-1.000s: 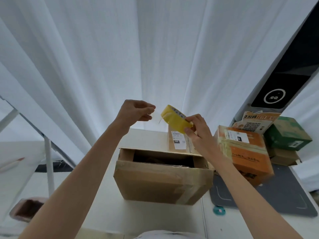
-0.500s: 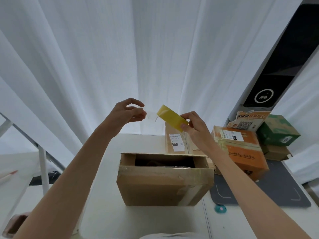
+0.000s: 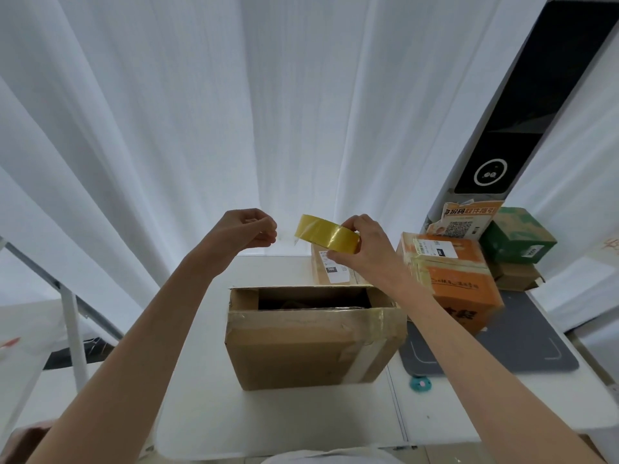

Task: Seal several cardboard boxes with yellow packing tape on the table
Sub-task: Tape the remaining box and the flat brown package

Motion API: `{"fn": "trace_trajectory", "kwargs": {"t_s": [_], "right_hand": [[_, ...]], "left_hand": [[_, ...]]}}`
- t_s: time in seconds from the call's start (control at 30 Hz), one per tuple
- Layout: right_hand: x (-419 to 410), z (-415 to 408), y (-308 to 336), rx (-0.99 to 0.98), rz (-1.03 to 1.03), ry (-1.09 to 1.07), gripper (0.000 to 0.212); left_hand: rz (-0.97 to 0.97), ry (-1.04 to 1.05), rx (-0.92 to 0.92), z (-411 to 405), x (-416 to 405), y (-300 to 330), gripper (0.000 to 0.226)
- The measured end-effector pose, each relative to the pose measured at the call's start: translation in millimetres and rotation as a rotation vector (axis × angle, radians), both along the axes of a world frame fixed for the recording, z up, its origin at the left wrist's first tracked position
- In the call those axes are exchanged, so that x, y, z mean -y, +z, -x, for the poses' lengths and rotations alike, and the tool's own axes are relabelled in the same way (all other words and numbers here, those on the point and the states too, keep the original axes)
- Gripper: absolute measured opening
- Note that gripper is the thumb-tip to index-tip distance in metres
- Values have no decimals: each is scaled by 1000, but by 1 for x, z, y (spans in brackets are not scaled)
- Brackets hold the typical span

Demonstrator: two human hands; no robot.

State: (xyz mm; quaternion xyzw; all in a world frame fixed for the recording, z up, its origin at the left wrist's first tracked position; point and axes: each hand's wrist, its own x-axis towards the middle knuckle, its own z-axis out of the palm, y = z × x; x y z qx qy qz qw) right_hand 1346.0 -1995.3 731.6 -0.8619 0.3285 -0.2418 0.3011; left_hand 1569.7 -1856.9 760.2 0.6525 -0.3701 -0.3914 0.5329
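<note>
A brown cardboard box (image 3: 301, 349) stands on the white table (image 3: 274, 420) in front of me, its top open at the back. Above it, my right hand (image 3: 365, 249) grips the roll of yellow packing tape (image 3: 326, 234), held in the air. My left hand (image 3: 246, 229) is raised just left of the roll, fingers curled, pinching the thin loose end of the tape (image 3: 284, 237), which spans the short gap between hand and roll. Both hands hover over the far edge of the box.
A smaller labelled brown box (image 3: 330, 271) stands behind the open one. An orange taped box (image 3: 455, 279), a green box (image 3: 517, 237) and a printed packet (image 3: 462, 219) sit at the right, by a grey mat (image 3: 522, 343). White curtains hang behind. A small teal object (image 3: 420, 383) lies near the mat.
My right hand has turned the roll so its yellow band faces me and lies flatter. My left hand has curled tighter on the tape end. The view has tilted slightly.
</note>
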Motion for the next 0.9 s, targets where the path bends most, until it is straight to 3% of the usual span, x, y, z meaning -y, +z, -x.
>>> {"fn": "trace_trajectory", "kwargs": {"t_s": [0.3,0.5,0.7,0.9], "right_hand": [[-17,6,-8,28,82,-70,43],[-27,6,-14,59,173,-61,36],[-24,18,-19,22,395,-103,45],[-25,19,-14,-1,472,-69,41]], "left_hand": [[42,90,-40,6,-18,-9,26],[-31,158,-78,8,-26,-11,45],[-29,188,-85,-1,-35,-7,35],[67,236,-1,-5,-41,-1,29]]}}
